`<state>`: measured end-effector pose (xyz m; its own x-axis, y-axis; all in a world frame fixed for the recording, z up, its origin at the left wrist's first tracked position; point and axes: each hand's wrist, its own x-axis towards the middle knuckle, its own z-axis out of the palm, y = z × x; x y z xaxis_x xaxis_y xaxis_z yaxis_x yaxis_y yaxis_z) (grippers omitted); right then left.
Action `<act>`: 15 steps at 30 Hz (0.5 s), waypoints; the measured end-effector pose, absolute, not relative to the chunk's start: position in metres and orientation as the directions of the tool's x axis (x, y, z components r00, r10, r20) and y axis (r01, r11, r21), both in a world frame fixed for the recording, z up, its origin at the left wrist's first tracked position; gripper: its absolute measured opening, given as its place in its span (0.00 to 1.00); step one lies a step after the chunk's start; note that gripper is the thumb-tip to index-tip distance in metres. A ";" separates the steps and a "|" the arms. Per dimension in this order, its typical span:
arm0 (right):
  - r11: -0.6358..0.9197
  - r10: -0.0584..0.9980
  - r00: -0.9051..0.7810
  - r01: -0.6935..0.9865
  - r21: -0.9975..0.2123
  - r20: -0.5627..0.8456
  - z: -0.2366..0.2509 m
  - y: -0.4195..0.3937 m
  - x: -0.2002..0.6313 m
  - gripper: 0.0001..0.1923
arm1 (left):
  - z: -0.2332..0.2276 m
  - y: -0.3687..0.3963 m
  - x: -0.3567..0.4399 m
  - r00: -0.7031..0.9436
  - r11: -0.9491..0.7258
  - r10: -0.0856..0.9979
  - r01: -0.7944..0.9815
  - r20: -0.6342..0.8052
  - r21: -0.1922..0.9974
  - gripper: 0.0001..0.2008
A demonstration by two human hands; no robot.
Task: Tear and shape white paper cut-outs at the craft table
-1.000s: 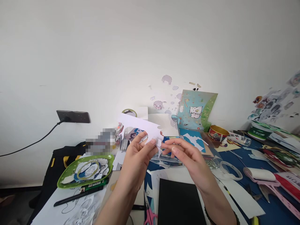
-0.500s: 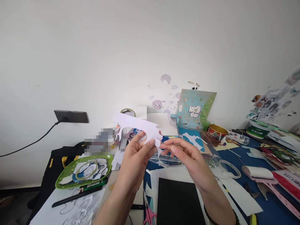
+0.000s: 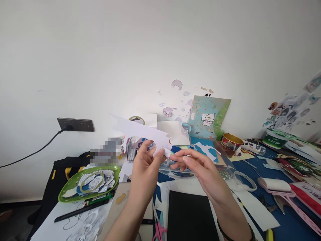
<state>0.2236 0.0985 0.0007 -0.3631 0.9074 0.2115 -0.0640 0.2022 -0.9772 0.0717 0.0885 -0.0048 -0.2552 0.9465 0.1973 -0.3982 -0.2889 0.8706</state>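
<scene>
My left hand (image 3: 147, 164) is closed on a cut-out scrap of white paper (image 3: 147, 132), pinching its lower right part between thumb and fingers. The scrap has a ragged, curved edge and reaches out to the left above the desk. Close by its lower right edge is my right hand (image 3: 197, 165), its index finger stretched toward the paper and its thumb apart from that fingertip. Whether the fingertip touches the paper is hard to tell. Below my hands lie a black sheet (image 3: 192, 216) and pink-handled scissors (image 3: 159, 229).
A green tray (image 3: 61, 192) of paper cut-outs stands at left, with a black pen (image 3: 75, 212) before it. On the right are a red-and-gold tin (image 3: 230, 142), a clear tape ring (image 3: 250, 179), a pink lint roller (image 3: 278, 185) and a green-white tub (image 3: 274, 140). Behind rises the wall.
The white paper scrap has shifted left and turned slightly with my left hand, and its far end reaches further left. My right hand has stayed almost in place.
</scene>
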 end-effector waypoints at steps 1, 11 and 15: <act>0.188 0.909 -0.370 -0.052 -0.981 0.194 0.001 0.099 0.224 0.14 | -0.006 0.089 0.071 -0.274 -0.302 0.939 -0.367 0.209 0.880 0.17; 0.488 0.872 -0.159 0.221 -0.845 0.462 -0.003 0.095 0.221 0.07 | 0.001 0.087 0.071 -0.210 -0.219 0.967 -0.407 0.142 0.887 0.23; 0.522 0.853 -0.156 0.260 -0.812 0.498 -0.003 0.094 0.219 0.06 | 0.003 0.083 0.075 -0.176 -0.194 0.975 -0.386 0.134 0.902 0.21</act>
<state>0.2190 0.0944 -0.0029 -0.1564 0.8528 0.4982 0.2601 0.5222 -0.8122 0.0747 0.0831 0.0027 -0.1762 0.9752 0.1339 -0.3855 -0.1935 0.9022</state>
